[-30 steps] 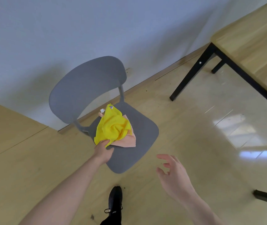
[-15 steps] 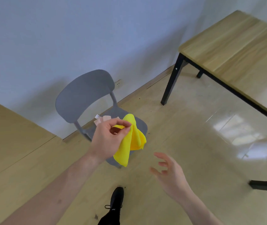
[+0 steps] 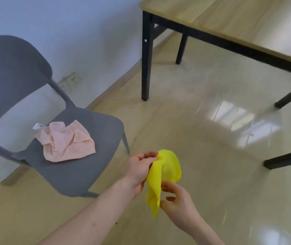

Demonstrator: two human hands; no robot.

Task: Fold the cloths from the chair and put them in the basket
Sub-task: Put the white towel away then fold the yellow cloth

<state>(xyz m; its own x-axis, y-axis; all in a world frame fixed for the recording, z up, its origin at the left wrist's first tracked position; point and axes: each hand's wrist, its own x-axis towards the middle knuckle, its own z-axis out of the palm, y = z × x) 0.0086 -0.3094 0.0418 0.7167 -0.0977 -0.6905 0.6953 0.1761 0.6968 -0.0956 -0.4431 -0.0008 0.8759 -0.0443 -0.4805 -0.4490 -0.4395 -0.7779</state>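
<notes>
Holding a yellow cloth [image 3: 164, 174] up in mid-air over the floor, the left hand [image 3: 139, 171] pinches its top edge between thumb and fingertips, so the cloth droops down in loose folds to a point at the bottom. The right hand [image 3: 177, 200] is just at 4 o'clock from the left one, fingers curled and touching the lower hanging part of the cloth — it looks like thumb and forefinger are closing on the edge, but I can't tell if it's really gripping or just brushing it. Both forearms come in from the bottom of the view, bare. Over at about 9 o'clock from the hands sits the grey chair [image 3: 74, 167], seat facing us, backrest off toward 10 o'clock. A pink cloth [image 3: 67, 142] lies crumpled on the back half of the seat, with a little white tag [image 3: 37, 126] sticking out at its far-left corner. It's well apart from both hands. Behind the chair, a couple of white wall sockets [image 3: 69, 83] sit low on the pale wall, right above the skirting board. Up at 1 o'clock there's a wooden table [image 3: 229, 20] with black legs — the nearest leg stands on the shiny floor [image 3: 212, 121], which throws back a bright window reflection off at 2 o'clock.
</notes>
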